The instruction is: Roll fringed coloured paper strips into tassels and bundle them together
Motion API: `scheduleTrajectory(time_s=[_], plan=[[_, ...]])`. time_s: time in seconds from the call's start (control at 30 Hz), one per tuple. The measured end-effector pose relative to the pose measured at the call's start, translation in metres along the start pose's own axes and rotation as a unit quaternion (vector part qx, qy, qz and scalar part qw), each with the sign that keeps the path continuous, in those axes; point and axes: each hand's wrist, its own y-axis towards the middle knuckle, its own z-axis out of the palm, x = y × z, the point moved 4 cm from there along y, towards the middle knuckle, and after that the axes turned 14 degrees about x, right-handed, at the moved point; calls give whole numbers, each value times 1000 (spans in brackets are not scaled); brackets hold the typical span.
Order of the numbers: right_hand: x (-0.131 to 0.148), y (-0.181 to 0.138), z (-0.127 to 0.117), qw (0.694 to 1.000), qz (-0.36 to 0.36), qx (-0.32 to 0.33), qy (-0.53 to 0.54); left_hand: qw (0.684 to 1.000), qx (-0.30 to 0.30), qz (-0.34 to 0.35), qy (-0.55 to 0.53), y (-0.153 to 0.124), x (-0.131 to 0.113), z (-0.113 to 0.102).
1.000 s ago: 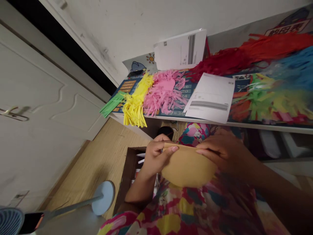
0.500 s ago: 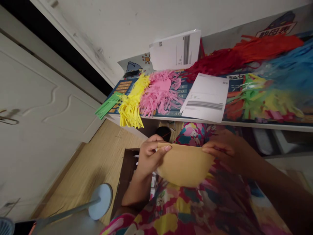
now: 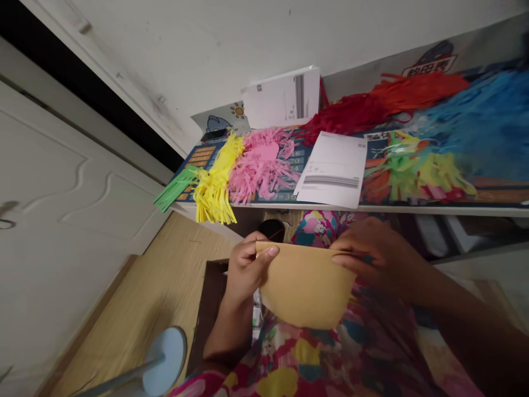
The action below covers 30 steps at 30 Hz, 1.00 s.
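Note:
A plain tan sheet of paper (image 3: pixel 308 286), curved along its lower edge, hangs between my hands above my lap. My left hand (image 3: pixel 248 270) pinches its upper left corner, thumb on the near face. At the upper right corner my right hand (image 3: pixel 363 259) grips the same sheet between thumb and fingers. Beyond it, on the table, lie white printed sheets (image 3: pixel 333 171), a pink fringed paper bundle (image 3: pixel 262 165), a yellow fringed bundle (image 3: pixel 217 184) and a green fringed strip (image 3: pixel 176 187).
Red fringe (image 3: pixel 349 118), orange fringe (image 3: pixel 421 88) and blue fringe (image 3: pixel 475 121) spread across the table's back and right. Another white printed stack (image 3: pixel 281 99) leans on the wall. A brown box (image 3: pixel 206 309) stands beside my left arm, near a round blue base (image 3: pixel 165 361).
The view has shifted, so the table items appear further left and slightly lower. Both hands still hold the tan sheet, and my right hand has moved slightly inward along its top edge.

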Motion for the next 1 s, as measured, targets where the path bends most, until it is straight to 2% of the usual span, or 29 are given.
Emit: scheduleTrajectory(time_s=[0.23,0.4,0.5,0.63,0.8,0.9,0.97,1.0], plan=[[10,0,-4,999,-11,-49,1,1000,14,15,10,1,-4,4],[13,-4,-6,998,-25,-53,18,1000,19,15,8,3,-3,7],[9,-6,-7,997,17,-60,36,1000,18,5,12,4,-2,7],[-2,-7,-5,995,80,-24,59,1000,2,9,6,5,0,5],[5,-20,-6,993,80,-17,84,999,26,16,-15,7,1,10],[4,-33,-12,987,89,-8,132,998,65,25,-11,13,0,13],[-15,-45,-30,972,145,-58,175,997,59,48,-19,19,-1,9],[-29,-55,-46,955,188,-129,190,997,46,61,-25,23,0,6]])
